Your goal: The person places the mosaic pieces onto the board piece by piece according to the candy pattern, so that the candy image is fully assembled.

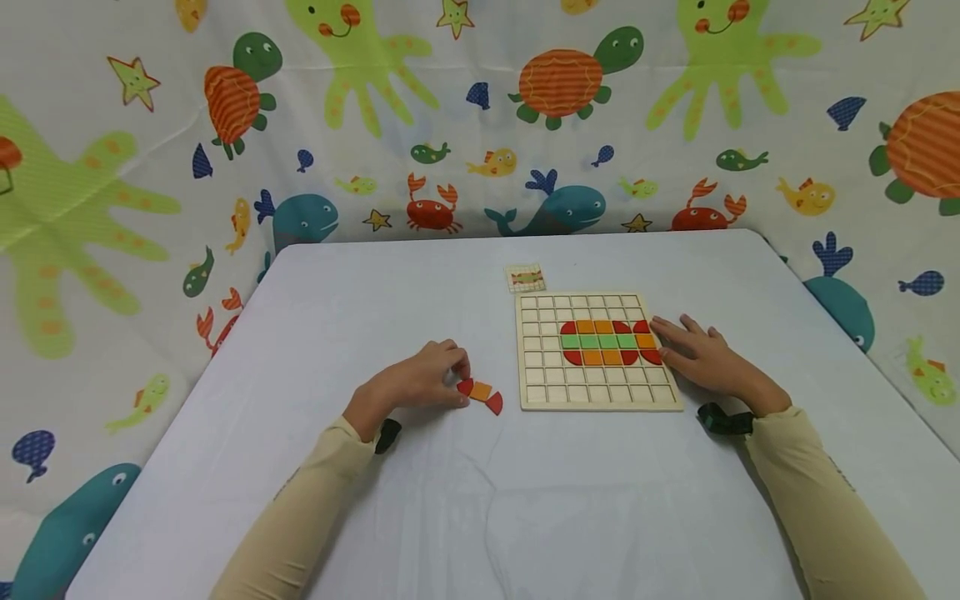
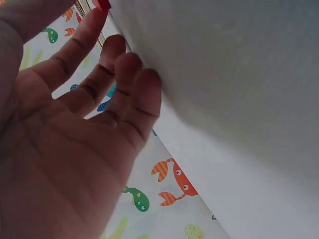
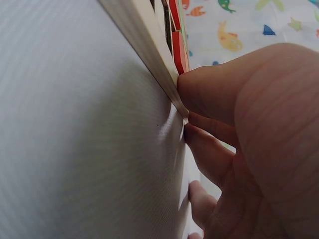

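Note:
My left hand (image 1: 423, 379) pinches a red quarter-round tile (image 1: 466, 387) between thumb and index finger, on the table left of the board. That red tile (image 2: 102, 4) shows only at the top edge of the left wrist view. Beside it lie an orange square tile (image 1: 481, 391) and another red quarter-round tile (image 1: 494, 403). The wooden grid board (image 1: 540, 375) holds a pattern of red, orange and green tiles (image 1: 597, 342). At the board's right edge rests my right hand (image 1: 705, 358), fingers extended. In the right wrist view its thumb (image 3: 207, 92) touches the board's side.
Just behind the board lies a small pattern card (image 1: 525, 278) with a grid and a coloured figure. A white cloth covers the table (image 1: 375, 292). Behind and beside the table hangs a curtain (image 1: 465, 100) printed with sea animals.

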`<state>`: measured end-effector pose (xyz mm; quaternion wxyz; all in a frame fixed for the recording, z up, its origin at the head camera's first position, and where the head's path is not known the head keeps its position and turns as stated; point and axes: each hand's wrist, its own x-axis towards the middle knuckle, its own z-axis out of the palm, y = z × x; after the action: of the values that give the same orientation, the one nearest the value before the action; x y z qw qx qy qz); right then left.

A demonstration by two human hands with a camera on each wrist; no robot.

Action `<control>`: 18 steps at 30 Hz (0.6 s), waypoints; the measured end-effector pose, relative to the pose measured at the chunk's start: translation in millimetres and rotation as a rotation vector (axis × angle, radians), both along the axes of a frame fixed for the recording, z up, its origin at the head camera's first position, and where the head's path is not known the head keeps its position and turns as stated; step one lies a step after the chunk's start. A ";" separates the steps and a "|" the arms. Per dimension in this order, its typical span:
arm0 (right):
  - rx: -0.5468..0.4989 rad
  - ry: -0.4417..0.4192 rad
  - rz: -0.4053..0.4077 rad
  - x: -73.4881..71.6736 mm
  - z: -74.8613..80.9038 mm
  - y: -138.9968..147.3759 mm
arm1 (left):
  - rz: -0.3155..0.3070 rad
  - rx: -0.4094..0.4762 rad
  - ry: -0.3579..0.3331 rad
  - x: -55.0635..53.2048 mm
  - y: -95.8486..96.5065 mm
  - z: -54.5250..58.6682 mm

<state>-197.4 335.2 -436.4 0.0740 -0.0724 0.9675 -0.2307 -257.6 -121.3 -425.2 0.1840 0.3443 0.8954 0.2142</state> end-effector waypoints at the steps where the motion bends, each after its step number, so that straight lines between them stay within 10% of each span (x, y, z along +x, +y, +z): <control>1: -0.001 0.001 0.001 0.1 0.0 0.1 | -0.004 0.005 0.002 0.4 -0.3 0.3; 18: 0.011 0.004 0.004 -1.0 0.5 -0.6 | -0.052 -0.024 0.180 2.4 -2.5 6.3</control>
<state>-198.4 334.6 -435.9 0.0731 -0.0742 0.9688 -0.2251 -255.2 -123.8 -418.9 0.1122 0.3833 0.9015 0.1668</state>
